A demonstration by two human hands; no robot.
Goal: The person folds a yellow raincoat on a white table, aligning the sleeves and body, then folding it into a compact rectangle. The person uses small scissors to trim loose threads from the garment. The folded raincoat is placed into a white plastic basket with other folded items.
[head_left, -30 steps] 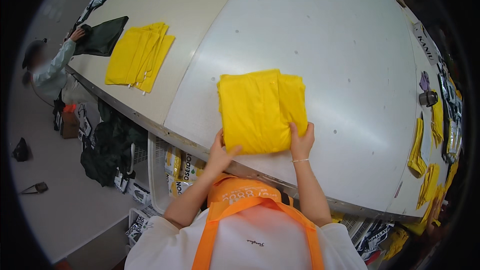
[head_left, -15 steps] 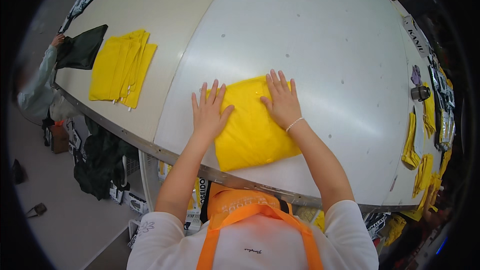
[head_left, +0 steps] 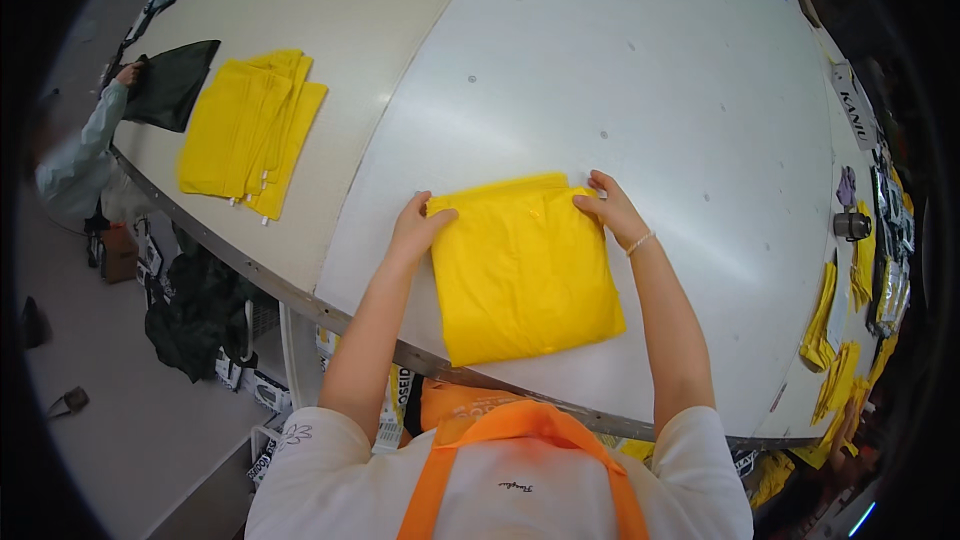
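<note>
A folded yellow garment (head_left: pixel 528 275), slightly shiny and creased, lies flat on the pale table in front of me. Its upper layers are squared into a rough rectangle, with a fold along the far edge. My left hand (head_left: pixel 418 225) pinches the far left corner, thumb on top and fingers curled at the edge. At the far right corner my right hand (head_left: pixel 612 208), with a white beaded bracelet at the wrist, pinches the same garment between thumb and fingers. The fingertips under the edge are partly hidden.
A stack of folded yellow garments (head_left: pixel 245 130) lies to the left, beside a dark green folded cloth (head_left: pixel 172 88) held by another person's hand (head_left: pixel 130 73). Along the right edge are a dark jar (head_left: pixel 852 227) and yellow strips (head_left: pixel 822 325). The table's metal edge (head_left: pixel 330 312) runs before me.
My hands have gone from lying flat on the garment to pinching its far corners. The garment now lies straighter, shifted slightly toward me and to the right.
</note>
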